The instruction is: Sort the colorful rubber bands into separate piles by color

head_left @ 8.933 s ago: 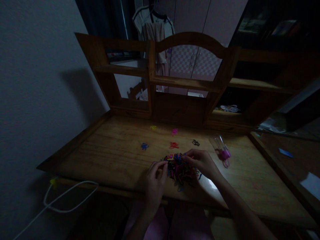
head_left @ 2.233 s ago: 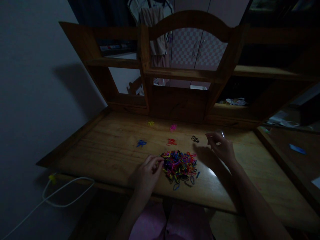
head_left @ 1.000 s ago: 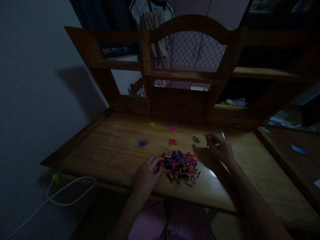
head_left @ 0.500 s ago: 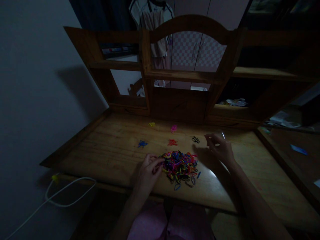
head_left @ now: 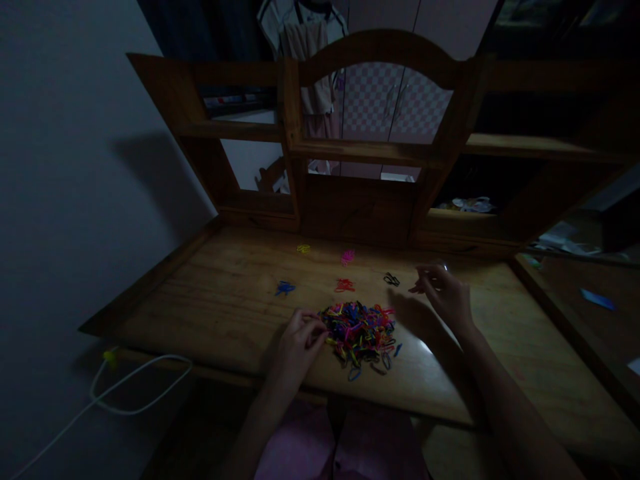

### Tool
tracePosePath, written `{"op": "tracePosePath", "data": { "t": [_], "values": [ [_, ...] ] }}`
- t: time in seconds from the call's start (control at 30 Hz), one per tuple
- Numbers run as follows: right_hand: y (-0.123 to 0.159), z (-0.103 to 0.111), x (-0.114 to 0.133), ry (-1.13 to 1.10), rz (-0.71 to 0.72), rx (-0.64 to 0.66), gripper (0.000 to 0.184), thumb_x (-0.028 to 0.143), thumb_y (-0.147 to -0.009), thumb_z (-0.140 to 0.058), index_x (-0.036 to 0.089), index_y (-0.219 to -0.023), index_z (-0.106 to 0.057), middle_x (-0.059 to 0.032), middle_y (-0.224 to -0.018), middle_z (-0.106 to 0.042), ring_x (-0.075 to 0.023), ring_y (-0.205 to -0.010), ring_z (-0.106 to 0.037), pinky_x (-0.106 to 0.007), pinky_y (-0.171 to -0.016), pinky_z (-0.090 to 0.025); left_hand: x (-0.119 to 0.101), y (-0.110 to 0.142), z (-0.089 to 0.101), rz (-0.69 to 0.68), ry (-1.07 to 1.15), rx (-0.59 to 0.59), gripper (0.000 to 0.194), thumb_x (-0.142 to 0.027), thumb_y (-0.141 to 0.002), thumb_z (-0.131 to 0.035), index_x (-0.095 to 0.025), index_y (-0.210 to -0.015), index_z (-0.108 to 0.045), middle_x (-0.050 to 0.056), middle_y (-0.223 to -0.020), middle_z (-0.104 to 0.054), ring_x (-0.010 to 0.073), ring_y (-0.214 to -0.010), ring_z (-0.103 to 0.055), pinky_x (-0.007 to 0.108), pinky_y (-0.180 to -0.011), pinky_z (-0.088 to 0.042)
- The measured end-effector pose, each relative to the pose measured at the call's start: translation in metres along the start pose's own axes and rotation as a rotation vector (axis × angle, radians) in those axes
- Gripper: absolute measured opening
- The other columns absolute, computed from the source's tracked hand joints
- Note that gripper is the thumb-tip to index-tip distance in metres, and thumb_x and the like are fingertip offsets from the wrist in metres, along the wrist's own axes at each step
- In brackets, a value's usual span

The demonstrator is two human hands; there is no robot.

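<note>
A heap of multicoloured rubber bands (head_left: 360, 330) lies near the front of the wooden desk. At its left edge is my left hand (head_left: 300, 337), thumb and fingertips drawn together against the bands; what they pinch is too small to make out. My right hand (head_left: 445, 293) is held over the desk to the right of the heap, fingers curled to a pinch, their contents unclear. Just left of it lie a few black bands (head_left: 391, 279). Other small groups are red bands (head_left: 345, 285), pink bands (head_left: 348, 257), blue bands (head_left: 285, 288) and yellow bands (head_left: 303, 249).
A wooden shelf unit (head_left: 360, 152) rises along the back of the desk (head_left: 200, 300). A white cable (head_left: 145, 363) loops by the left front edge. On the far right, a blue item (head_left: 597, 299) rests on another surface. A wall (head_left: 90, 200) borders the left side.
My right hand has shifted slightly right, its fingertips dipping lower beside the black bands. My left hand stays at the heap's edge, with its fingers slightly moved.
</note>
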State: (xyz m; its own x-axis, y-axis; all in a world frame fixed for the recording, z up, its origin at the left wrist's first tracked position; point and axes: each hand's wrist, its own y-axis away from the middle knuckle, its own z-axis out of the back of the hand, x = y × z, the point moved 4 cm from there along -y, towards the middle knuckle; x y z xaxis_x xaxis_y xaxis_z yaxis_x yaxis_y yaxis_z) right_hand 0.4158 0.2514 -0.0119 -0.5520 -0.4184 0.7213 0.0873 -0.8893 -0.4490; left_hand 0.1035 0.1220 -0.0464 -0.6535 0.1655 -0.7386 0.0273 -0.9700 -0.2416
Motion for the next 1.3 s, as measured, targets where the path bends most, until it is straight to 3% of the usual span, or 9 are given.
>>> {"op": "tracePosePath", "data": {
  "t": [0.17,0.43,0.87,1.1,1.2,1.3],
  "values": [
    [0.0,-0.001,-0.004,0.003,-0.003,0.007,0.031,0.045,-0.093,-0.052,0.019,-0.107,-0.062,-0.0057,-0.079,-0.068,-0.0201,-0.064,-0.071,-0.028,-0.055,-0.057,0.003,0.002,0.004,0.001,0.0,0.021,0.007,-0.022,-0.087,-0.061,-0.021,-0.086,-0.068,0.003,-0.102,-0.055,0.0079,-0.06,-0.052,0.023,-0.062,-0.046],
    [0.0,0.0,-0.002,0.046,0.011,0.005,0.03,0.045,-0.093,-0.051,0.02,-0.106,-0.062,-0.0049,-0.076,-0.067,-0.0191,-0.061,-0.07,-0.027,-0.054,-0.056,0.008,0.002,0.008,-0.007,0.04,0.04,0.009,-0.028,-0.088,-0.061,-0.022,-0.085,-0.067,0.002,-0.098,-0.059,0.0126,-0.074,-0.059,0.023,-0.068,-0.048],
    [0.0,0.0,0.002,0.048,0.005,0.028,0.033,0.046,-0.093,-0.051,0.019,-0.109,-0.062,-0.0051,-0.074,-0.07,-0.0209,-0.063,-0.071,-0.031,-0.059,-0.056,0.004,0.002,0.007,-0.015,0.099,0.045,0.006,-0.022,-0.088,-0.058,-0.02,-0.087,-0.063,0.0,-0.085,-0.06,0.0132,-0.074,-0.06,0.023,-0.068,-0.047],
    [0.002,0.007,0.006,0.082,-0.041,-0.096,0.027,0.043,-0.095,-0.048,0.021,-0.102,-0.062,-0.0022,-0.065,-0.068,-0.022,-0.059,-0.071,-0.028,-0.054,-0.052,0.006,0.003,0.006,-0.011,0.096,0.035,0.007,-0.025,-0.088,-0.059,-0.02,-0.086,-0.063,0.001,-0.083,-0.061,0.0134,-0.073,-0.06,0.023,-0.067,-0.048],
    [0.0,0.007,0.005,0.07,-0.037,-0.068,0.026,0.042,-0.093,-0.05,0.021,-0.102,-0.063,-0.0035,-0.075,-0.069,-0.0217,-0.061,-0.072,-0.028,-0.054,-0.053,0.007,0.003,0.006,-0.018,0.117,0.02,0.008,-0.026,-0.088,-0.058,-0.02,-0.086,-0.062,0.001,-0.083,-0.061,0.0136,-0.073,-0.06,0.023,-0.067,-0.049],
    [-0.002,0.0,0.007,0.008,0.029,0.062,0.024,0.04,-0.091,-0.055,0.022,-0.105,-0.064,-0.0084,-0.099,-0.067,-0.0235,-0.08,-0.072,-0.033,-0.065,-0.059,0.009,0.004,0.006,-0.003,0.134,0.009,0.008,-0.027,-0.088,-0.058,-0.02,-0.086,-0.062,0.001,-0.084,-0.062,0.0137,-0.073,-0.061,0.022,-0.066,-0.05]
  ]
}}
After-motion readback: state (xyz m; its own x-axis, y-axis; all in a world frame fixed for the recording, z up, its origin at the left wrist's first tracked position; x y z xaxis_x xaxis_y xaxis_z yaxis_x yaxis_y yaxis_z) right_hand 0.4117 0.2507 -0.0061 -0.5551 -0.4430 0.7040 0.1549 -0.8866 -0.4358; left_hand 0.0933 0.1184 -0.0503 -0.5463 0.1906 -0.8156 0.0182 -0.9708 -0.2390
